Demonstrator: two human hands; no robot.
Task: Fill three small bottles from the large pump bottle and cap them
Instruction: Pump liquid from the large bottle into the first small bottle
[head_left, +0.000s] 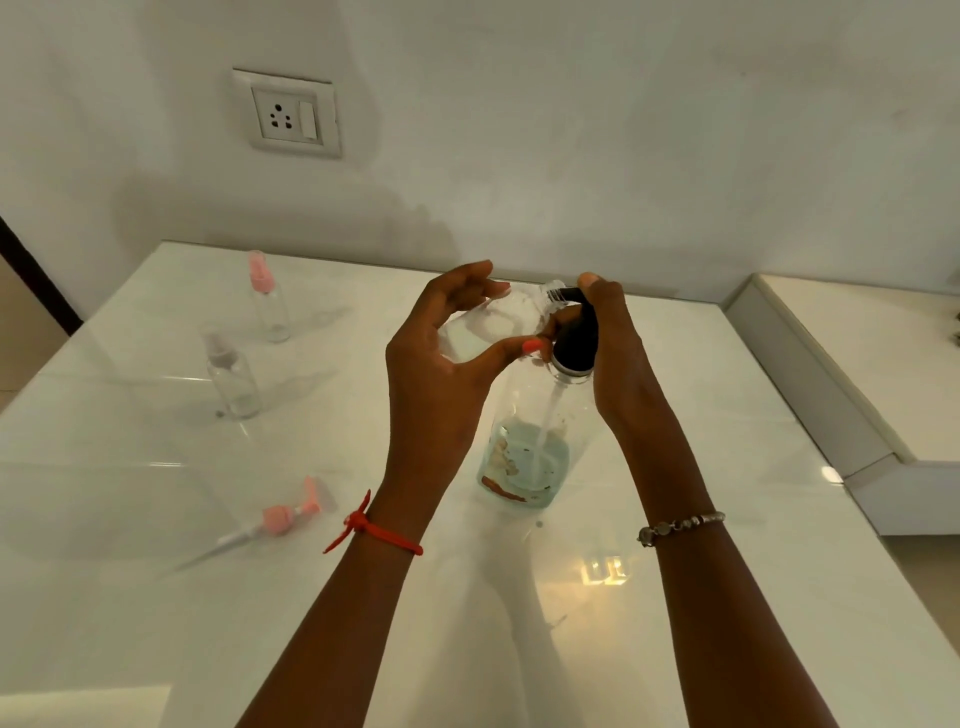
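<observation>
Pump bottle (525, 400) label (503, 460), apparently illegible

The right hand (615, 353) covers much of the pump head (576, 340). The small bottle (488, 325) in the left hand (441, 374) is a clear blur; its fill level cannot be told.
</observation>
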